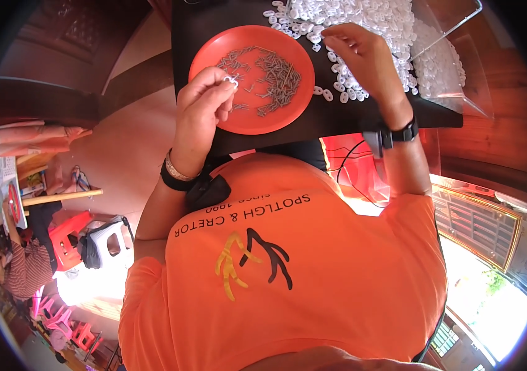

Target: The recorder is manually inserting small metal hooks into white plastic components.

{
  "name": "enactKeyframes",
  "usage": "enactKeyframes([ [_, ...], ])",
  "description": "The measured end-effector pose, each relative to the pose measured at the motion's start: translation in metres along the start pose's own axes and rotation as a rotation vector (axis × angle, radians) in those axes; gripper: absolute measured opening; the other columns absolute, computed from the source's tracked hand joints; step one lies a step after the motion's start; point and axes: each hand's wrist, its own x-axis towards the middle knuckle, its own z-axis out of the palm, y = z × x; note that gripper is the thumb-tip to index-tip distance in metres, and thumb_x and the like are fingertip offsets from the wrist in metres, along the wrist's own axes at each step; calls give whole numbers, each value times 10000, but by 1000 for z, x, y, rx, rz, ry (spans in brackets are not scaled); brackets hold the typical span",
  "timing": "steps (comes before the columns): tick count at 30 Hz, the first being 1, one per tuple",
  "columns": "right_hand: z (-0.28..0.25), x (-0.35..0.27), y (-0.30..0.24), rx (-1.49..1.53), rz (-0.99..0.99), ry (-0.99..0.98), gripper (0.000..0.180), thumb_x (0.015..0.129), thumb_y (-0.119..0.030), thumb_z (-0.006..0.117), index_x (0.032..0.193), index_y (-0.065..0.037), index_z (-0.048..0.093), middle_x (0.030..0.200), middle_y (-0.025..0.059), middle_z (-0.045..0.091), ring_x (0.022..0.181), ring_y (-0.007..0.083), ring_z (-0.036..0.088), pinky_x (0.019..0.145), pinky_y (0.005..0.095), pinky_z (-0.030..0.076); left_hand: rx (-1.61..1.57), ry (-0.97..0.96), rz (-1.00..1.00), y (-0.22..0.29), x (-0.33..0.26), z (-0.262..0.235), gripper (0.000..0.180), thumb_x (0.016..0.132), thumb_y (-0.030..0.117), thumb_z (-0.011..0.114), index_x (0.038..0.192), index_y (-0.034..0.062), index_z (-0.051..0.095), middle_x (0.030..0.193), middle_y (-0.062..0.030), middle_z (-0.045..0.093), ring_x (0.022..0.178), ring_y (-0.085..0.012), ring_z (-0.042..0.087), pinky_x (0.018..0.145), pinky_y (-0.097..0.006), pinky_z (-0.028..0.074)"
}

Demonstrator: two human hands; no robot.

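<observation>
Left hand (204, 102) pinches a white clip (231, 80) over the orange plate (214, 52) — right hand (362, 59), fingers curled, picks among the clip pile (368, 18).

The left hand (204, 102) is raised at the near left, fingers curled inward, thumb and forefinger tips pinched together in a tight grip. Its forearm runs back toward the body with a dark band at the wrist. The right hand (362, 59) reaches farther out to the right, palm down, fingers bent, fingertips lowered.
</observation>
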Motion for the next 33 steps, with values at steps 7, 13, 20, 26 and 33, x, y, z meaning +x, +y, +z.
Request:
enactKeyframes([
  [7, 14, 37, 30, -584, -290, -81, 204, 785, -124, 602, 981, -141, 659, 882, 78, 605, 861, 278, 613, 727, 388, 503, 23, -55, -33, 2, -2, 8, 164, 877, 195, 484, 788, 62, 521, 607, 24, 473, 526, -36, 395, 477, -190, 256],
  [13, 24, 42, 38, -660, -372, -100, 149, 779, -147, 625, 924, -115, 632, 853, 84, 594, 842, 300, 610, 710, 394, 508, 27, -51, -49, -2, -5, 2, 173, 880, 201, 480, 780, 65, 522, 613, 22, 478, 522, -42, 398, 476, -192, 258],
  [20, 13, 34, 22, 54, -58, -121, 181, 876, -147, 600, 1026, -51, 628, 842, 27, 641, 751, 137, 606, 687, 251, 481, 22, -57, -84, 1, -3, 2, 155, 875, 201, 488, 804, 70, 531, 653, 8, 526, 550, -54, 450, 493, -191, 292],
  [26, 32, 6, -44, 864, 206, -235, 204, 899, -75, 567, 1084, -17, 631, 872, 21, 645, 754, 90, 597, 723, 222, 495, -142, -207, 30, -6, 5, 4, 196, 885, 189, 474, 893, 18, 568, 897, -132, 654, 739, -173, 627, 611, -237, 447],
  [33, 76, -14, -68, 1005, 134, -208, 191, 885, -18, 585, 1064, -30, 651, 934, 41, 661, 857, 101, 608, 803, 243, 489, -240, -129, 90, -8, 3, 5, 179, 880, 166, 484, 870, 8, 567, 888, -141, 656, 757, -183, 637, 634, -260, 475],
])
